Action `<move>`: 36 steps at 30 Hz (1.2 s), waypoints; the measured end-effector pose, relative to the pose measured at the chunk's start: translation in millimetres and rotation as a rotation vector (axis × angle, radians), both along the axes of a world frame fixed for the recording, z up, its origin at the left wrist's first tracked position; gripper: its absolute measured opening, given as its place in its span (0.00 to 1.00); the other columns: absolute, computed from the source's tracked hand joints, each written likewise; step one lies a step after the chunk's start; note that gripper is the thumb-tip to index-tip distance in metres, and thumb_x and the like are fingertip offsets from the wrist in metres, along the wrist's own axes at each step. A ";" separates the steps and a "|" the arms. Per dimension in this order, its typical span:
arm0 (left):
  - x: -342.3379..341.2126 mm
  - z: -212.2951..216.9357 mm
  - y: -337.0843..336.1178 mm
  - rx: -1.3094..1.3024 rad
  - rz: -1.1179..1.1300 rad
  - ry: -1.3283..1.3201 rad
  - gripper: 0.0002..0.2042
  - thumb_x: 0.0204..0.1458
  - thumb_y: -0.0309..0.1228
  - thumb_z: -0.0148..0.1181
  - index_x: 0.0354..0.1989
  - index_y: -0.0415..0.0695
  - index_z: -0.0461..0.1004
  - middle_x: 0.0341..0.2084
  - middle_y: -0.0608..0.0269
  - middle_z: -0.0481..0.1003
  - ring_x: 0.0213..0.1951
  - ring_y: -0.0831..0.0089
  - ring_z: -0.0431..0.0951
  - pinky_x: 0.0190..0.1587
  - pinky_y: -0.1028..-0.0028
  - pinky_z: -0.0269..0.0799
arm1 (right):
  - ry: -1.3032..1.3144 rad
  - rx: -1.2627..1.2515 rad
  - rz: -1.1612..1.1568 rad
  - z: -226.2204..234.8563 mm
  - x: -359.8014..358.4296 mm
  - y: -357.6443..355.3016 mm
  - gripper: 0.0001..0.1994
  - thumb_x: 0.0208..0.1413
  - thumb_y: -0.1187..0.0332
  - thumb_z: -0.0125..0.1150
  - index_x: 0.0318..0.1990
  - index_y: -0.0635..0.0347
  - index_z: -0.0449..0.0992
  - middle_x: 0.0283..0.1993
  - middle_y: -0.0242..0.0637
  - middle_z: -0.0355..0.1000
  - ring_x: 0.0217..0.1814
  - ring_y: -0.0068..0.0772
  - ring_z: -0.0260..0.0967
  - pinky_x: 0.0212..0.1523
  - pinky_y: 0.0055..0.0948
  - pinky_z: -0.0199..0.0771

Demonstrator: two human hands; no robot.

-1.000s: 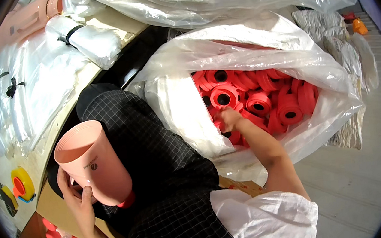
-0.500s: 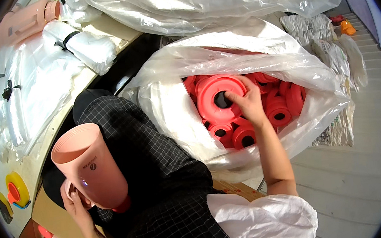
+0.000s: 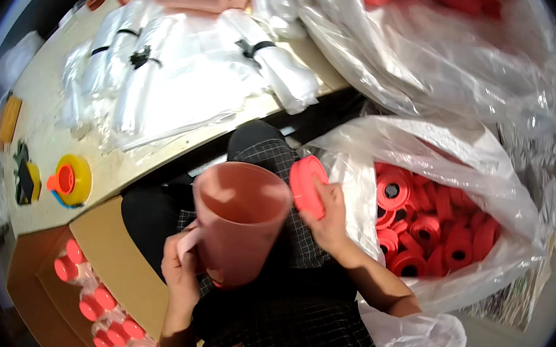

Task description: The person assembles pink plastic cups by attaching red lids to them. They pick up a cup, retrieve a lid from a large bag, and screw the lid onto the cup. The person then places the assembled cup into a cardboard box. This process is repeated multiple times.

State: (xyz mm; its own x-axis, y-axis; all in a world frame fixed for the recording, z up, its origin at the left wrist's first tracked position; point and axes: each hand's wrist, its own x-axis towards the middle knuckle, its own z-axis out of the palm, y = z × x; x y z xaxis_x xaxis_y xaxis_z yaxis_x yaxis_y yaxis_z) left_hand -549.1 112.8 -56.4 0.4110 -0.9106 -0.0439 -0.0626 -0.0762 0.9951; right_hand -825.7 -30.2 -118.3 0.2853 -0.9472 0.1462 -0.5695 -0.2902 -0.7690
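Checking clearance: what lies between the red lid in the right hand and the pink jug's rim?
Nothing; in the head view the red lid sits right beside the pink jug rim, no object between.

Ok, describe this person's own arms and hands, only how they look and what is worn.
Both forearms are bare, with no sleeves, gloves, watch or rings visible. The left hand and right hand come up from the lower edge over a dark checked garment.

Packing workshop: bulk bags of red lids (image 3: 432, 225), bundled plastic sleeves (image 3: 167, 83), carton (image 3: 94, 294).
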 end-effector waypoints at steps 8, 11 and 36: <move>-5.5 16.9 -0.3 0.022 -0.190 0.191 0.16 0.56 0.19 0.56 0.53 0.34 0.72 0.61 0.39 0.69 0.62 0.58 0.71 0.63 0.64 0.66 | -0.138 -0.192 0.770 125.9 52.9 -58.9 0.30 0.45 0.57 0.71 0.57 0.61 0.77 0.38 0.38 0.64 0.40 0.39 0.64 0.43 0.34 0.66; 2.8 10.2 8.1 0.089 -0.163 0.213 0.16 0.57 0.19 0.56 0.55 0.36 0.72 0.62 0.39 0.68 0.62 0.59 0.71 0.64 0.64 0.65 | -0.130 -0.206 0.764 112.9 44.2 -52.7 0.32 0.47 0.48 0.70 0.57 0.58 0.78 0.36 0.35 0.63 0.38 0.39 0.64 0.41 0.35 0.66; 3.3 23.2 11.2 0.068 -0.075 0.009 0.11 0.61 0.21 0.49 0.48 0.37 0.77 0.46 0.46 0.77 0.43 0.58 0.80 0.50 0.67 0.74 | -0.247 0.399 0.787 130.5 70.3 -93.8 0.19 0.61 0.64 0.60 0.54 0.68 0.75 0.38 0.40 0.69 0.40 0.32 0.66 0.43 0.31 0.67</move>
